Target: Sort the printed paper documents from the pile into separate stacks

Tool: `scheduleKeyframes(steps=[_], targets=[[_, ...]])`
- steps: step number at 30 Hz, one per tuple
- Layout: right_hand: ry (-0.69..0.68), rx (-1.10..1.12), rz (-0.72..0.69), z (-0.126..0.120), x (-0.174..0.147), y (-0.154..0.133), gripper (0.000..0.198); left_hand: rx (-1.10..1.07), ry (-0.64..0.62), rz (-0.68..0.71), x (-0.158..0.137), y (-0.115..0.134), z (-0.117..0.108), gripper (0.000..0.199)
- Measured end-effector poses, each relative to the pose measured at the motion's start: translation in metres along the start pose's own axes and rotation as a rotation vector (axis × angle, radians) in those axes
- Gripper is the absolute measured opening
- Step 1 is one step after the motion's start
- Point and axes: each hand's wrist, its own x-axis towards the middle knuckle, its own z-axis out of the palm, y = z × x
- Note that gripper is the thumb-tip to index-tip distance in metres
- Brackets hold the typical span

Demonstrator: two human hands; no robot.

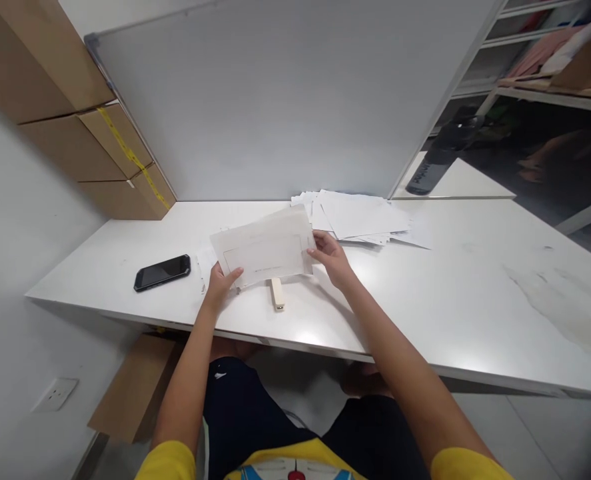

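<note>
Between my two hands I hold some sheets of paper point(265, 248), tilted above the white table, with a faint printed frame on the top sheet. My left hand point(220, 283) grips the lower left corner, thumb on top. At the right edge, my right hand point(329, 257) pinches the sheets between thumb and fingers. Just below the paper lies a cream-coloured stapler point(277, 295), its far end hidden under the sheets. More paper point(205, 267) lies on the table behind my left hand, mostly covered.
A loose pile of papers point(360, 215) lies at the back against the whiteboard point(285, 100). A black phone point(162, 272) rests on the table point(455, 300) at left. Stacked cardboard boxes point(120, 160) stand at the back left, and a dark bottle point(438, 157) at the back right.
</note>
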Motion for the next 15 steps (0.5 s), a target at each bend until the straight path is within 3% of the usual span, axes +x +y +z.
scheduleKeyframes(steps=[5, 10, 15], targets=[[-0.003, -0.031, 0.075, 0.009, -0.002, 0.001, 0.045, 0.05, 0.001, 0.02, 0.001, -0.002, 0.001, 0.067], [0.091, 0.027, 0.013, 0.017, 0.0, 0.005, 0.035, 0.135, 0.033, 0.148, 0.001, 0.0, 0.002, 0.062], [0.099, 0.017, -0.083, 0.017, -0.002, 0.002, 0.025, 0.212, 0.162, 0.283, 0.004, -0.015, 0.002, 0.055]])
